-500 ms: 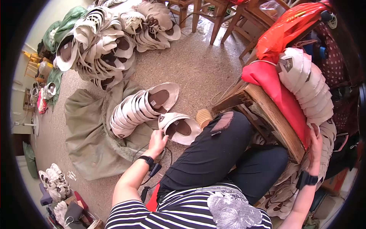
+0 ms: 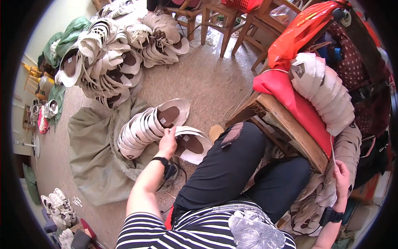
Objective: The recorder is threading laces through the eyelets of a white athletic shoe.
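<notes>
On a grey-green cloth sack (image 2: 93, 174) lies a curved row of nested off-white shoe uppers (image 2: 137, 135) with brown linings. A single off-white shoe upper (image 2: 191, 145), brown inside, rests beside the row, close to my knee. My left hand (image 2: 168, 143) is closed on this upper's edge, where it meets the row. To the right, a second long row of nested shoe uppers (image 2: 325, 93) leans over a red-covered wooden seat. My right hand (image 2: 341, 177) pinches a thin white cord (image 2: 333, 150), which runs taut up to that row's lower end.
A large heap of shoe uppers (image 2: 110, 62) stands at the far left. Wooden stools (image 2: 211, 25) line the back. A red plastic bag (image 2: 302, 33) hangs beyond the wooden seat edge (image 2: 290, 128). More uppers (image 2: 348, 145) pile up at my right.
My left hand has moved up along the edge of the single upper. My right hand has come down from the row's end, and the cord now stretches between them. The view has shifted slightly.
</notes>
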A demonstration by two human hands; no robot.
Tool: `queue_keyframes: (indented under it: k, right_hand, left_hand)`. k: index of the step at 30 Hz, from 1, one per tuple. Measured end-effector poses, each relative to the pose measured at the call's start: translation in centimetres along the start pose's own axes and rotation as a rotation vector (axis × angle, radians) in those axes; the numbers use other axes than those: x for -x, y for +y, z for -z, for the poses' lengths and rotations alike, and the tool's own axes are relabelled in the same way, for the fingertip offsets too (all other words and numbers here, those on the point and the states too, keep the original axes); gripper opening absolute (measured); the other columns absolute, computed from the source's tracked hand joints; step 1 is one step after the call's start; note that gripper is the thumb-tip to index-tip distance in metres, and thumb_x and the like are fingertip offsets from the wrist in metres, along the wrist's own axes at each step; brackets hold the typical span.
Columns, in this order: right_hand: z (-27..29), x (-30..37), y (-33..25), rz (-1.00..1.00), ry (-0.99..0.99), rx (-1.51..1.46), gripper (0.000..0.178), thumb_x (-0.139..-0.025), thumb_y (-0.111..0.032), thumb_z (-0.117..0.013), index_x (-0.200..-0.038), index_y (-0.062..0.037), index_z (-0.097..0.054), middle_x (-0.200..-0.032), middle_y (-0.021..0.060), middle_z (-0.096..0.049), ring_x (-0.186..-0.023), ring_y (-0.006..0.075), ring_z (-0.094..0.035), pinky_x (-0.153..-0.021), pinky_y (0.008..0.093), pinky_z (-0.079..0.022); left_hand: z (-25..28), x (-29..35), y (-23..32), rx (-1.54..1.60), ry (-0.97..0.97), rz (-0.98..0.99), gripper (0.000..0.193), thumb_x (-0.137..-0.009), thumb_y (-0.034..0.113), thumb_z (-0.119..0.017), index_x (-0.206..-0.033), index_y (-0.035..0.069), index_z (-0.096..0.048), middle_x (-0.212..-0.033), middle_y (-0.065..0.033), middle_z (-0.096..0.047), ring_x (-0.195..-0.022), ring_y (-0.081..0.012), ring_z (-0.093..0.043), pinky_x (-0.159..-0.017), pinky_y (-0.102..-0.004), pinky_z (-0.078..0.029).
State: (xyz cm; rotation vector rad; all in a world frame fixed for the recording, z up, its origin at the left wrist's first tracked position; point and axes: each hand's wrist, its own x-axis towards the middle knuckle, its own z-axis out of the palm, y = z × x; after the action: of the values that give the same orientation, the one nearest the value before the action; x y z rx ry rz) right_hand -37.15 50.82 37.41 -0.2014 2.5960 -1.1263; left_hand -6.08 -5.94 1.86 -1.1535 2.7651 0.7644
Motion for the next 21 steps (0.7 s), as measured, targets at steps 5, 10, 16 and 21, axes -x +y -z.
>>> queue_keyframes:
  k: [5,10,16,21]
  right_hand:
    - [-4.7,-0.5,-1.7,0.403,0.170,0.272,0.021,-0.089,0.000,-0.058,-0.109,0.0022,-0.063,-0.096,0.0058,-0.058,-0.092,0.0162,-0.057,-0.084,0.0279,-0.045]
    - [-9.2,2.4,-9.9,0.594,0.176,0.226,0.015,-0.088,0.002,-0.060,-0.102,0.0012,-0.067,-0.094,0.0086,-0.062,-0.088,0.0186,-0.061,-0.081,0.0284,-0.047]
    - [-16.4,-0.1,-15.2,0.463,-0.307,-0.569,0.030,-0.102,-0.026,-0.055,-0.116,-0.0002,-0.065,-0.102,0.0051,-0.067,-0.092,0.0110,-0.062,-0.082,0.0257,-0.050]
    - [-22.0,-5.0,-11.4,0.393,-1.535,-1.687,0.095,-0.085,-0.081,-0.040,-0.143,-0.0051,-0.043,-0.136,0.0103,-0.056,-0.122,0.0191,-0.057,-0.104,0.0376,-0.045]
  left_hand:
    - [8.8,-0.6,-0.9,0.254,0.602,-0.204,0.063,-0.083,-0.006,-0.048,-0.144,0.008,-0.041,-0.137,-0.0235,-0.048,-0.123,-0.0433,-0.051,-0.103,-0.0445,-0.042]
    - [19.0,-5.8,10.3,0.581,0.928,-0.543,0.056,-0.085,-0.011,-0.043,-0.141,-0.002,-0.040,-0.138,-0.0192,-0.048,-0.129,-0.0332,-0.046,-0.111,-0.0391,-0.034]
    - [23.1,-6.1,14.3,1.583,0.250,-0.806,0.051,-0.092,-0.002,-0.053,-0.141,-0.003,-0.039,-0.136,-0.0141,-0.050,-0.123,-0.0231,-0.051,-0.107,-0.0355,-0.039]
    - [21.4,1.0,34.6,1.326,-0.075,-1.135,0.047,-0.094,0.003,-0.055,-0.139,-0.003,-0.044,-0.133,-0.0150,-0.054,-0.122,-0.0212,-0.053,-0.106,-0.0362,-0.043]
